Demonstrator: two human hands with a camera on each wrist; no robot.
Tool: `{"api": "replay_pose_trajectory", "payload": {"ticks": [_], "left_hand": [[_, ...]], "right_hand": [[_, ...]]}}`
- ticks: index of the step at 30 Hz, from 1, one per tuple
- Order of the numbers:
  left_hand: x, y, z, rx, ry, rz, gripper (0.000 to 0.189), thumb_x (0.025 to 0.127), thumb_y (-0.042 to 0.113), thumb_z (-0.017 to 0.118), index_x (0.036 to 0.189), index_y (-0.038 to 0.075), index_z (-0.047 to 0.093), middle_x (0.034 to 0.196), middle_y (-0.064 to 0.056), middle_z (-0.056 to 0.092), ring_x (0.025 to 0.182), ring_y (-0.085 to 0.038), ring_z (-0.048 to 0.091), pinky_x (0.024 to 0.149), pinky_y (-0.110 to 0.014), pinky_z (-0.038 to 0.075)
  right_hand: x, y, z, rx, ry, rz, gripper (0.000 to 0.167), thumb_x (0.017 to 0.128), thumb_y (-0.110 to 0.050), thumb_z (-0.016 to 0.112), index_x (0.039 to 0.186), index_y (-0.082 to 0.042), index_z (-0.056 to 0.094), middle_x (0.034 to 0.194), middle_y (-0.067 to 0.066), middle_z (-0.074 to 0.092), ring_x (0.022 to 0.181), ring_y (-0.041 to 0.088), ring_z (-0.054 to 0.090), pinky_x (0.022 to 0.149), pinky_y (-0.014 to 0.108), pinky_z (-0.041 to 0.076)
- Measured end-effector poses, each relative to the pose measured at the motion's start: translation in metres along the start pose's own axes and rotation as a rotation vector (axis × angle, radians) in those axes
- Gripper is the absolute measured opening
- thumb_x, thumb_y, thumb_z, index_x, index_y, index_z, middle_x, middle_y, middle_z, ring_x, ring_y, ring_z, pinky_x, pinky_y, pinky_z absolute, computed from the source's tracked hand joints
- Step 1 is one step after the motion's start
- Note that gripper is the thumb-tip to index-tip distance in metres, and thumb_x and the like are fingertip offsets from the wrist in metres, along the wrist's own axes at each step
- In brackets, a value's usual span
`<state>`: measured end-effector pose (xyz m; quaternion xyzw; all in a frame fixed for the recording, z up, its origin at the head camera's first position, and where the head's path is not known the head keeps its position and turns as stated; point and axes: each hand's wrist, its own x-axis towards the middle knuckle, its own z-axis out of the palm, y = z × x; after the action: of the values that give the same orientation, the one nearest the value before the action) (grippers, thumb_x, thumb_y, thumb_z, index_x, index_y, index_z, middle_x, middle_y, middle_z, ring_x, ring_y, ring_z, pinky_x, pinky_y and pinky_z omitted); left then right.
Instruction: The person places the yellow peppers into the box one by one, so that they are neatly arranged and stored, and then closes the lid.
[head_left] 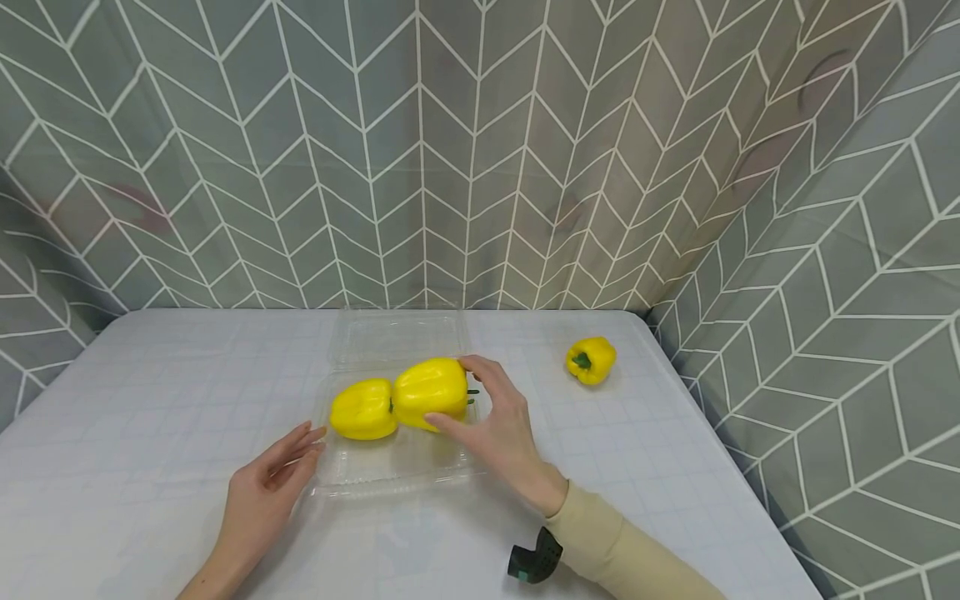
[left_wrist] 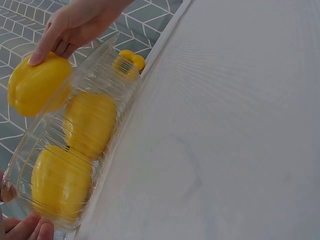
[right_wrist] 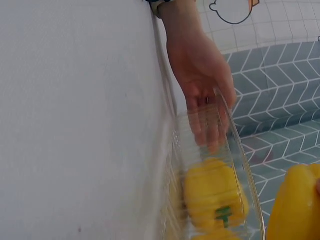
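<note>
Ideally, the box (head_left: 367, 467) sits steady while the left hand (head_left: 266, 483), fingers relaxed, touches its left side; the right hand (head_left: 506, 429), clamped on a pepper (head_left: 429, 390) above the box's right half, should lower gently, minding the two peppers inside (head_left: 363, 410).

I see the tray (head_left: 360, 468) on the table (head_left: 172, 392), lid (head_left: 397, 340) at twelve o'clock, two peppers (head_left: 362, 410) (left_wrist: 91, 125) inside, a third pepper (head_left: 430, 390) above, a fourth pepper (head_left: 596, 362) at two o'clock.

No legible text, labels, brands, numbers or signs in head view, left wrist view or right wrist view.
</note>
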<state>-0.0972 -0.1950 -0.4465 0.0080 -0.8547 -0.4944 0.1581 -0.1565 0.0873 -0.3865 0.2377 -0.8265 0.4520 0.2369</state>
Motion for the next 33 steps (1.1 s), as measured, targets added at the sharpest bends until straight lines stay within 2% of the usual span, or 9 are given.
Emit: {"api": "replay_pose_trajectory", "payload": {"ticks": [6, 13, 24, 29, 33], "left_hand": [[0.0, 0.001, 0.0, 0.013, 0.002, -0.012, 0.046, 0.099, 0.021, 0.064, 0.141, 0.002, 0.055, 0.125, -0.011, 0.07, 0.098, 0.021, 0.055, 0.082, 0.001, 0.047], [0.0, 0.0, 0.0, 0.013, 0.006, 0.005, 0.046, 0.099, 0.02, 0.065, 0.14, 0.002, 0.056, 0.124, -0.011, 0.07, 0.099, 0.02, 0.055, 0.083, 0.0, 0.048], [0.0, 0.0, 0.0, 0.01, 0.007, 0.002, 0.047, 0.099, 0.022, 0.065, 0.141, 0.003, 0.056, 0.125, -0.01, 0.07, 0.1, 0.02, 0.054, 0.083, 0.0, 0.047], [0.0, 0.0, -0.001, -0.001, 0.009, 0.016, 0.046, 0.099, 0.019, 0.065, 0.14, 0.002, 0.056, 0.125, -0.013, 0.07, 0.1, 0.02, 0.055, 0.083, 0.0, 0.048], [0.0, 0.0, 0.0, 0.013, 0.015, 0.018, 0.045, 0.099, 0.02, 0.065, 0.14, 0.002, 0.056, 0.124, -0.011, 0.07, 0.1, 0.021, 0.054, 0.083, 0.0, 0.047]], "right_hand": [[-0.002, -0.007, 0.009, 0.006, -0.009, -0.035, 0.068, 0.072, -0.026, 0.091, 0.129, -0.007, 0.059, 0.131, 0.005, 0.061, 0.119, 0.021, 0.06, 0.101, 0.042, 0.054], [-0.005, -0.012, 0.016, 0.022, -0.04, -0.042, 0.067, 0.073, -0.028, 0.091, 0.129, -0.008, 0.059, 0.13, 0.003, 0.061, 0.122, 0.018, 0.058, 0.105, 0.035, 0.052], [-0.013, -0.02, 0.028, 0.051, -0.084, -0.018, 0.069, 0.072, -0.03, 0.091, 0.13, -0.011, 0.058, 0.129, 0.0, 0.061, 0.118, 0.016, 0.058, 0.101, 0.032, 0.052], [-0.017, -0.022, 0.034, 0.019, -0.108, -0.018, 0.069, 0.071, -0.033, 0.091, 0.128, -0.01, 0.06, 0.128, 0.001, 0.062, 0.116, 0.017, 0.059, 0.096, 0.032, 0.054], [-0.02, -0.025, 0.038, 0.01, -0.137, 0.006, 0.069, 0.072, -0.035, 0.091, 0.128, -0.011, 0.059, 0.128, 0.0, 0.062, 0.116, 0.017, 0.059, 0.096, 0.036, 0.052]]}}
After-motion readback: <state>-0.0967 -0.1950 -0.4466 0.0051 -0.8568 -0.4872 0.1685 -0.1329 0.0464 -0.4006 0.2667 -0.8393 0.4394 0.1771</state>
